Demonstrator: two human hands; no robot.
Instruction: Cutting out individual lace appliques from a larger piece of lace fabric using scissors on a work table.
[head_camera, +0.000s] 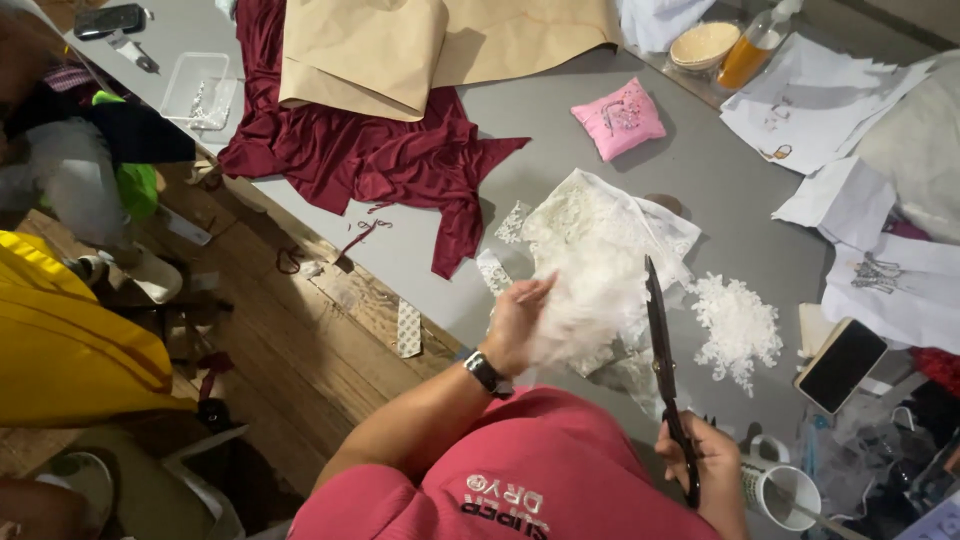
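Note:
My left hand, with a dark watch at the wrist, grips a piece of white lace fabric and lifts it off the grey table. Black scissors are in my right hand, blades pointing up and away, their tips beside the lace. A small heap of white lace cut-outs lies just right of the scissors.
Dark red fabric and tan pattern paper cover the far left of the table. A pink pincushion, sketch papers, a phone, a white mug and a clear tray lie about. Wooden floor is at the left.

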